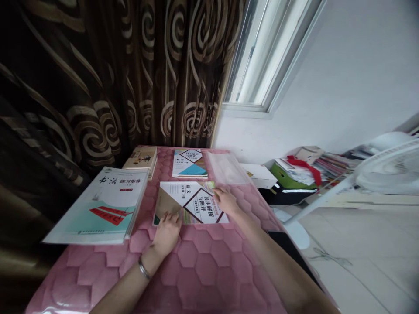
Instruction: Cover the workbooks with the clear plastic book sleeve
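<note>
I see workbook [191, 203] flat on pink table [203, 266], middle. Left hand [166, 233] open, flat on near edge, six o'clock. Right hand [225, 200] open, fingers on edge, three o'clock. Step, I think: steadying workbook. Next needs real grip on edge.

— What can't you make out?

— The left hand [166, 233] covers the near edge of the workbook [190, 203]; its fingertips hide the print there. The right hand [225, 201] covers part of the right edge.

— And the arms?

— Both run off the bottom edge.

— Anything else?

— The fan [389, 168] is cut by the right edge and blurred. The pile [307, 168] by the wall is too small to sort. The book titles are too small to read.
</note>
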Demonstrator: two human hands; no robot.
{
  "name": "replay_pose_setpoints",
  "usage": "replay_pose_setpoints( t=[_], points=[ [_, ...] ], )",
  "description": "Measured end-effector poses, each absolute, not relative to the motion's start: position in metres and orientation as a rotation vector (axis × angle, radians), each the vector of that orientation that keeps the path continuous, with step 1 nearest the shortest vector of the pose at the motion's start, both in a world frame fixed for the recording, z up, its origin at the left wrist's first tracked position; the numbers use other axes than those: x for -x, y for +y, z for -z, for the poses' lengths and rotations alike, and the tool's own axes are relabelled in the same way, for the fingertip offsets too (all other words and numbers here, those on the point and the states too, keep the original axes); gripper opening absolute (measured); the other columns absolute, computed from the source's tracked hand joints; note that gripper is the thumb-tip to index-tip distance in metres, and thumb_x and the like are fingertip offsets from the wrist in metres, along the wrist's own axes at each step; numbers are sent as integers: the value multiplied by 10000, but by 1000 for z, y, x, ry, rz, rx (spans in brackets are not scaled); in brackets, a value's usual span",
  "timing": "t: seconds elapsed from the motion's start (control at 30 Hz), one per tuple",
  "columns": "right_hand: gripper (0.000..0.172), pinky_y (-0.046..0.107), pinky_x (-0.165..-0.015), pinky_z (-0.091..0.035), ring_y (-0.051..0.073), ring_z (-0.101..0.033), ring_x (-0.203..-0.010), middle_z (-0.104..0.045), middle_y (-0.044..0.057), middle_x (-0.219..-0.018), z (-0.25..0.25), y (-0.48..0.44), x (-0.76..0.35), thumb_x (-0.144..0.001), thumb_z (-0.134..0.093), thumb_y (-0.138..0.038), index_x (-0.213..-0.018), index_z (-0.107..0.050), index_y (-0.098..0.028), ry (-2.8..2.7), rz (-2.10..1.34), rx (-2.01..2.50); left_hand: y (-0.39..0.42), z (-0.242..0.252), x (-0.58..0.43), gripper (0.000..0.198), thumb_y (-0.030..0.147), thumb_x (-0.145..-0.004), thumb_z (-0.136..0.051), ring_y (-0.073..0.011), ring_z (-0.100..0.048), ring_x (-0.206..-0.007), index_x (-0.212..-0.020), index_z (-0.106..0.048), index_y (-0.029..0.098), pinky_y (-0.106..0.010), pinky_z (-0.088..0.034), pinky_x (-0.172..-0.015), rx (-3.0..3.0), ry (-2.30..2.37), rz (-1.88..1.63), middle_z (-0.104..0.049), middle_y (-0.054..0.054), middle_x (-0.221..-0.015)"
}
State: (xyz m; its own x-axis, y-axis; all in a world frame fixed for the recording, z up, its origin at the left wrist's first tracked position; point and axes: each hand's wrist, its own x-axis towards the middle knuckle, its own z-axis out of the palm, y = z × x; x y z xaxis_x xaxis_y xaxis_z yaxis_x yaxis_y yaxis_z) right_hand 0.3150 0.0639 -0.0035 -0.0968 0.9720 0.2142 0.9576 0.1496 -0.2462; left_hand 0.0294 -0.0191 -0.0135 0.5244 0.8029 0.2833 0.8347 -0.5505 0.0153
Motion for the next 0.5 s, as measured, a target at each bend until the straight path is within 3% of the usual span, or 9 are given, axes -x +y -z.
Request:
replay_pose_setpoints(
  t=[0.1, 0.2, 0.37, 0.5],
  points=[
    [461, 401, -958, -394, 263, -478, -1220, -522, 95, -1395, 0, 92, -299, -938, -385, -181, -1378, -502, -253, -2141, -36, 1925, -17, 21, -34, 301, 17, -846, -434, -222, -615, -1015, -964, -671, 159, -435, -415, -1036, 2620, -1408, 394, -670, -104, -1074],
    [476, 436, -936, -377, 282, -468, -1225, -535, 93, -1385, -3, 111, -290, -949, -370, -193, -1404, -462, -297, -2191, -42, 1970, -16, 25, -29, 301, 51, -871, -433, -217, -613, -1029, -1011, -661, 188, -445, -415, -1036, 2627, -1396, 403, -670, -84, -1086],
    [391, 429, -948, -362, 246, -484, -1237, -561, 94, -1360, -4, 128, -287, -956, -378, -186, -1288, -563, -276, -2268, -94, 2002, -16, 17, -25, 285, 70, -885, -447, -216, -621, -1011, -1014, -668, 196, -460, -396, -1052, 2649, -1354, 330, -681, -79, -1054],
    [300, 395, -907, -377, 241, -581, -1100, -644, 116, -1224, -7, 126, -294, -963, -406, -247, -1134, -651, -219, -2256, -96, 2055, -12, 9, -15, 294, 55, -879, -440, -226, -617, -1021, -993, -679, 183, -462, -390, -1059, 2614, -1386, 266, -684, -84, -1082]
  ],
)
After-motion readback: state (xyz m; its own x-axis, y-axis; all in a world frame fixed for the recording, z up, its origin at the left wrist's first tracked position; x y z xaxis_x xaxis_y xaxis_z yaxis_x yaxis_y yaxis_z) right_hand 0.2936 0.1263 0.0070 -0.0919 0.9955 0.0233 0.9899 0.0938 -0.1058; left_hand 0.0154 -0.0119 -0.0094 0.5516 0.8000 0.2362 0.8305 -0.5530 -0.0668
